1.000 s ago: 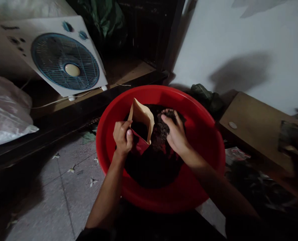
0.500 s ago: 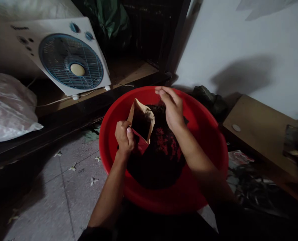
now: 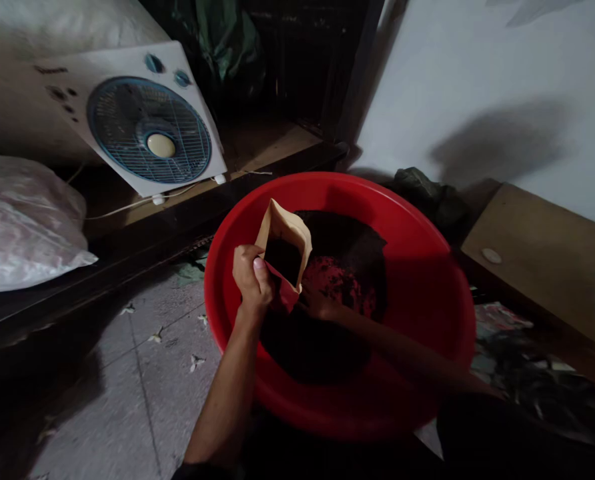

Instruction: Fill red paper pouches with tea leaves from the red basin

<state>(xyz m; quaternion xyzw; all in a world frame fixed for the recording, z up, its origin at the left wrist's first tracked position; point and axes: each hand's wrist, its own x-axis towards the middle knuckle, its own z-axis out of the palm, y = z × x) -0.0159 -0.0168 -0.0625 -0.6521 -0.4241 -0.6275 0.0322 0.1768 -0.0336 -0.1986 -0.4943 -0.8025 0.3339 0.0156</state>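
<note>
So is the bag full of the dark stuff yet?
Not yet. The paper bag already has dark material inside, below its rim. The left hand holds it open while the right hand is down in the red basin. A large dark pile remains there.

Dim corner of a home, likely a storeroom or back room used for household work. Grey tiled floor (image 3: 127, 387) with scattered scraps, plain white wall (image 3: 477, 80), white box fan (image 3: 147, 127) leaning on a low wooden shelf (image 3: 257, 150), its cord trailing. Stuffed plastic sack (image 3: 22, 227) at left, big red plastic basin (image 3: 427, 267) of dark loose material on the floor, low wooden board (image 3: 542, 260) at right.
</note>
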